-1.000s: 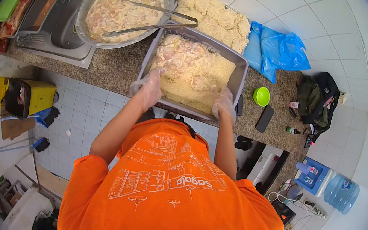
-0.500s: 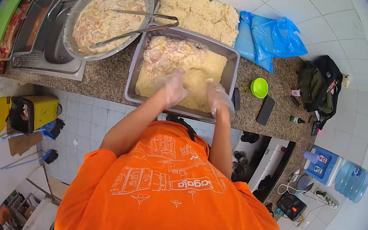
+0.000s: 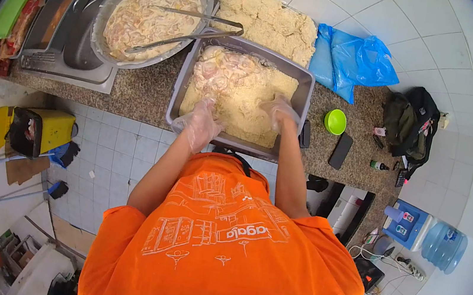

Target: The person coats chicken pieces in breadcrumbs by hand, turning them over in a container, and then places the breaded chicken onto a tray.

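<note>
A grey plastic tub [image 3: 307,97] holds pale breadcrumbs [image 3: 246,119] with a heap of battered raw chicken pieces [image 3: 227,73] at its back left. My left hand [image 3: 199,120], in a clear plastic glove, rests at the tub's front left over the crumbs, thumb apart from the fingers. Also gloved, my right hand [image 3: 280,114] reaches into the crumbs near the right wall, its fingers spread and their tips partly hidden. Neither hand visibly grips a chicken piece.
Metal tongs [image 3: 237,31] lie across a round basin [image 3: 96,39] of battered chicken and the tub's rim. Behind is a tray of coated pieces [image 3: 265,20]. Blue bags [image 3: 361,62], a green bowl [image 3: 335,122] and a phone [image 3: 340,151] sit to the right; a sink [image 3: 78,58] is left.
My left hand has moved left and toward the tub's front edge, away from the middle. The right hand stays near the right wall, and the crumbs between the hands look flatter. The view has shifted slightly.
</note>
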Available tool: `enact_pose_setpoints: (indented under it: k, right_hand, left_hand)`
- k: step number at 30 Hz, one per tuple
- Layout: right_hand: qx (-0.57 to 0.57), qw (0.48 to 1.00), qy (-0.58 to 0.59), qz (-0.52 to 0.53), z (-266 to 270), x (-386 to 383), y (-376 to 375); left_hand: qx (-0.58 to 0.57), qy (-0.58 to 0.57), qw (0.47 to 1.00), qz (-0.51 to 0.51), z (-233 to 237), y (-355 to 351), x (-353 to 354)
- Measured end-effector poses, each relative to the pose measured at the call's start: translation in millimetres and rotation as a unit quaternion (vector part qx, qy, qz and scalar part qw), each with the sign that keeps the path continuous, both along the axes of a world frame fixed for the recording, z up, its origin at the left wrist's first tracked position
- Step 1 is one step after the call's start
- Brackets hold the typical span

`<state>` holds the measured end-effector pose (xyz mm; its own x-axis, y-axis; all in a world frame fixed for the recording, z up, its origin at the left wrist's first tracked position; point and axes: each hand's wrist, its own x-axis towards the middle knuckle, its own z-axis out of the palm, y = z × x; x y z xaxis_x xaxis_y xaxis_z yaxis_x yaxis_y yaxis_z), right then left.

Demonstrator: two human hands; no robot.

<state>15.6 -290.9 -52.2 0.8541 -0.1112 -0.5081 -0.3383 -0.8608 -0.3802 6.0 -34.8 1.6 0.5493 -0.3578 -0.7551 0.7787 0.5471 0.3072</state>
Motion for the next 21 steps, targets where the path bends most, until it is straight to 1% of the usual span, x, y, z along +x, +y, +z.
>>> enact_pose_setpoints:
  k: [1, 2, 3, 4, 5, 6, 7, 8, 9, 10, 11, 13, 14, 15, 16, 17, 18, 19, 20, 21]
  right_hand:
    - [0.066, 0.987, 0.074, -0.124, 20.3, -1.1, 15.2]
    - [0.065, 0.988, 0.075, -0.120, 27.4, -3.3, 24.3]
    - [0.063, 0.983, 0.087, -0.150, 32.0, -4.6, 32.4]
    - [0.061, 0.977, 0.097, -0.179, 42.4, -5.3, 40.0]
    - [0.061, 0.978, 0.097, -0.175, 55.2, -10.2, 44.2]
    - [0.085, 0.971, 0.069, -0.214, 76.1, -16.5, 49.2]
    - [0.108, 0.961, 0.040, -0.251, 86.9, -18.1, 49.9]
    - [0.108, 0.962, 0.040, -0.250, 85.2, -15.9, 44.5]
    - [0.088, 0.975, 0.021, -0.204, 87.0, -15.3, 39.9]
    - [0.068, 0.985, 0.001, -0.160, 88.2, -16.8, 37.0]
    - [0.067, 0.984, 0.002, -0.164, 86.9, -20.5, 39.7]
    - [0.019, 0.978, -0.062, -0.198, 112.6, -23.7, 62.4]
    - [0.017, 0.977, -0.062, -0.202, 107.4, -29.1, 56.1]
    - [0.054, 0.976, -0.035, -0.210, 92.9, -35.4, 46.3]
    - [0.091, 0.972, -0.008, -0.218, 75.1, -40.3, 39.4]
    - [0.091, 0.971, -0.011, -0.219, 45.4, -51.9, 36.0]
    - [0.032, 0.994, -0.022, -0.107, 8.9, -66.8, 33.3]
    - [-0.027, 0.999, -0.032, 0.008, -9.0, -72.1, 33.0]
    - [-0.027, 0.999, -0.034, 0.008, -6.5, -68.6, 36.8]
    - [-0.008, 0.999, 0.023, -0.044, -1.1, -65.3, 42.0]
  left_hand:
    - [-0.002, -0.001, 1.000, 0.003, -8.7, -0.1, 2.2]
    - [-0.010, 0.005, 1.000, 0.006, -17.0, 1.0, 2.7]
    - [-0.017, 0.010, 1.000, 0.011, -20.7, 2.8, 2.8]
    - [-0.017, 0.009, 1.000, 0.016, -14.9, 3.9, 4.3]
    - [-0.003, 0.017, 1.000, -0.002, -8.9, 4.0, 5.2]
    - [0.012, 0.026, 0.999, -0.021, -4.2, 3.3, 5.5]
    - [0.012, 0.025, 0.999, -0.019, -4.2, 1.8, 6.2]
    - [0.037, 0.014, 0.999, -0.018, -5.2, -0.3, 6.3]
    - [0.062, 0.006, 0.998, -0.019, -7.3, -2.5, 3.9]
    - [0.061, 0.008, 0.998, -0.022, -10.1, -6.1, 3.9]
    - [0.072, 0.014, 0.997, -0.031, -12.7, -11.3, 6.6]
    - [0.078, 0.018, 0.996, -0.045, -12.3, -22.7, 8.1]
    - [0.027, 0.012, 0.998, -0.064, -10.5, -26.8, 7.3]
    - [-0.024, 0.004, 0.996, -0.083, -8.3, -30.4, 7.6]
    - [-0.024, 0.002, 0.996, -0.085, -7.8, -35.3, 8.6]
    - [-0.011, 0.024, 0.991, -0.130, -9.2, -42.1, 8.3]
    - [0.002, 0.046, 0.984, -0.174, -11.8, -50.0, 8.1]
    - [0.002, 0.043, 0.984, -0.174, -22.5, -58.9, 5.0]
    - [0.064, 0.010, 0.974, -0.216, -38.7, -68.2, -2.2]
    - [0.126, -0.022, 0.958, -0.257, -46.3, -75.7, -8.6]
